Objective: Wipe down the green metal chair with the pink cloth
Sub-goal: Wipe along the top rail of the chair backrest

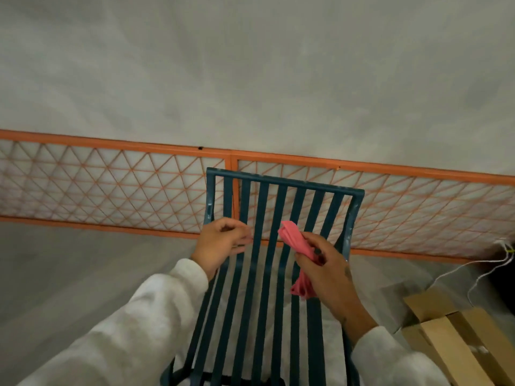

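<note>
The green metal chair (pixel 287 188) stands in the middle of the view, its slatted back and seat running from the top rail down toward me. My right hand (pixel 326 271) grips the bunched pink cloth (pixel 294 238) in front of the right-hand slats, with one end sticking up and the other hanging below my palm. My left hand (pixel 223 243) is at the left side of the backrest, fingers curled around one of the left slats.
An orange lattice fence panel (pixel 111 190) runs across behind the chair on the grey concrete floor. Cardboard boxes (pixel 457 335) lie at the lower right, with white cables (pixel 487 263) trailing above them.
</note>
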The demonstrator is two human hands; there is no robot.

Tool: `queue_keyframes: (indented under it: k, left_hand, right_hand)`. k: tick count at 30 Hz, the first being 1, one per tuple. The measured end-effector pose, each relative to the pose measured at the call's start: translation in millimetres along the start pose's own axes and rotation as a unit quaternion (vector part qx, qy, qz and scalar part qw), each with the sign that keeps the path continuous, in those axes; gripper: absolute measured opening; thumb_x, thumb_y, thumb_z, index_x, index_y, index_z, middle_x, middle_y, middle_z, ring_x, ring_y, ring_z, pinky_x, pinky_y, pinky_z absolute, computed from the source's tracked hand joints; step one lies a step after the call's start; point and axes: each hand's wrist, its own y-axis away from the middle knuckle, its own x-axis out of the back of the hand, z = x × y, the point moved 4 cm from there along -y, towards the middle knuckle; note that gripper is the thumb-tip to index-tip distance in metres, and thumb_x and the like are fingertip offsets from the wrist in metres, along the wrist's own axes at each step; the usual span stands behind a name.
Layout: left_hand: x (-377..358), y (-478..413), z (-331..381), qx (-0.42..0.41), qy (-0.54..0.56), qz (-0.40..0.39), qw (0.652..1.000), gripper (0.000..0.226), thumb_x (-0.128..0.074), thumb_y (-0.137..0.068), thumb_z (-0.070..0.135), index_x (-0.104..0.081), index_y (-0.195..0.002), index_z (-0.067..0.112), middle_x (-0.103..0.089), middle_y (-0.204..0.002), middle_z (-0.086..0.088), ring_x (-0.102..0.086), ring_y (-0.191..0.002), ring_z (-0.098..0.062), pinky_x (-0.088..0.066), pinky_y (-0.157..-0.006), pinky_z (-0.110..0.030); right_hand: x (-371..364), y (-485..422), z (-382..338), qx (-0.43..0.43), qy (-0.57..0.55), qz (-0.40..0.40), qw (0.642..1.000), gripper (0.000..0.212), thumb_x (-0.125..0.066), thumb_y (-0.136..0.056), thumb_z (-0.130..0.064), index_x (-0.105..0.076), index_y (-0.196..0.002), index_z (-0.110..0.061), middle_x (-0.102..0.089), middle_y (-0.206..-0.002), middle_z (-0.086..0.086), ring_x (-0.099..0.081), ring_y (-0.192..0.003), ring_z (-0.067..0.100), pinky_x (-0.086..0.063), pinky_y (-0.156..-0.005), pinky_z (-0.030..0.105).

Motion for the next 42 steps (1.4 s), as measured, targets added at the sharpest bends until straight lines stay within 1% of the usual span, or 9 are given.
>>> queue_keyframes:
  k: [7, 13, 18, 22, 28, 32, 36, 38, 42]
  left_hand:
    - [5, -23, 17, -0.029, -0.029, 0.076, 0.996, 0.013, -0.066, -0.089, 0.015, -0.068, -0.100, 0.007, -0.073, -0.101, -0.013, -0.073, -0.091, -0.022, -0.059, -0.082, -0.032]
    - [28, -54, 35, -0.045, -0.045, 0.120, 0.991, 0.012, -0.068, -0.088, 0.015, -0.067, -0.099, 0.011, -0.073, -0.100, -0.009, -0.073, -0.088, -0.019, -0.058, -0.084, -0.034]
    - [61, -104, 34, -0.053, -0.084, 0.123, 0.987, 0.014, -0.068, -0.087, 0.017, -0.068, -0.101, 0.018, -0.072, -0.099, -0.002, -0.072, -0.090, -0.018, -0.057, -0.089, -0.040]
    - [84, -145, 37, -0.078, -0.145, 0.133, 0.977, 0.022, -0.070, -0.085, 0.017, -0.069, -0.107, 0.016, -0.071, -0.101, 0.002, -0.066, -0.096, -0.012, -0.053, -0.093, -0.034]
    - [115, -212, 40, -0.083, -0.212, 0.124, 0.966, 0.038, -0.070, -0.085, 0.016, -0.061, -0.121, 0.020, -0.061, -0.113, 0.009, -0.060, -0.092, -0.005, -0.042, -0.067, -0.013]
    - [123, -245, 36, -0.089, -0.258, 0.102, 0.957, 0.046, -0.067, -0.087, 0.013, -0.054, -0.131, 0.020, -0.057, -0.131, -0.001, -0.055, -0.119, -0.021, -0.046, -0.095, -0.035]
    - [127, -272, 32, -0.103, -0.276, 0.076, 0.952, 0.052, -0.066, -0.087, 0.007, -0.051, -0.136, 0.018, -0.056, -0.134, -0.002, -0.055, -0.120, -0.022, -0.044, -0.095, -0.031]
    - [130, -284, 26, -0.114, -0.284, 0.057, 0.950, 0.050, -0.066, -0.086, 0.007, -0.054, -0.132, 0.020, -0.061, -0.128, -0.001, -0.058, -0.116, -0.020, -0.047, -0.096, -0.031]
    - [134, -297, 22, -0.128, -0.289, 0.042, 0.948, 0.037, -0.068, -0.086, 0.012, -0.061, -0.122, 0.018, -0.069, -0.115, -0.001, -0.065, -0.100, -0.017, -0.053, -0.092, -0.035]
  right_hand:
    - [-11, -58, -27, 0.023, -0.052, -0.062, 0.996, 0.045, -0.065, -0.093, -0.027, -0.052, -0.132, -0.043, -0.057, -0.115, -0.009, -0.070, -0.081, 0.013, -0.058, -0.064, 0.020]
    - [-37, -102, -47, 0.037, -0.011, -0.096, 0.995, 0.046, -0.062, -0.094, -0.032, -0.048, -0.136, -0.045, -0.055, -0.119, -0.010, -0.065, -0.087, 0.007, -0.050, -0.059, 0.011]
    - [-58, -132, -54, 0.021, 0.003, -0.093, 0.995, 0.046, -0.062, -0.095, -0.029, -0.049, -0.136, -0.044, -0.057, -0.112, -0.011, -0.065, -0.077, 0.006, -0.049, -0.056, 0.010]
    - [-75, -159, -64, 0.017, 0.027, -0.082, 0.996, 0.044, -0.062, -0.096, -0.028, -0.052, -0.136, -0.042, -0.060, -0.110, -0.009, -0.063, -0.075, -0.005, -0.045, -0.056, 0.004]
    - [-110, -223, -90, 0.048, 0.085, -0.067, 0.993, 0.047, -0.062, -0.095, -0.029, -0.050, -0.138, -0.042, -0.054, -0.121, -0.011, -0.059, -0.089, -0.001, -0.045, -0.061, 0.004]
    - [-141, -258, -102, 0.072, 0.127, -0.078, 0.986, 0.048, -0.060, -0.096, -0.025, -0.048, -0.140, -0.042, -0.049, -0.114, -0.010, -0.054, -0.086, -0.002, -0.039, -0.062, -0.005]
    - [-169, -280, -100, 0.099, 0.157, -0.093, 0.978, 0.051, -0.061, -0.095, -0.021, -0.048, -0.139, -0.042, -0.050, -0.121, -0.007, -0.059, -0.086, 0.005, -0.049, -0.067, 0.007]
    - [-182, -289, -96, 0.116, 0.181, -0.096, 0.972, 0.051, -0.061, -0.094, -0.020, -0.050, -0.139, -0.040, -0.050, -0.126, -0.004, -0.059, -0.094, 0.008, -0.055, -0.079, 0.019]
    - [-204, -299, -94, 0.138, 0.234, -0.098, 0.958, 0.047, -0.060, -0.094, -0.014, -0.056, -0.137, -0.031, -0.048, -0.131, 0.000, -0.052, -0.113, 0.018, -0.048, -0.100, 0.031]
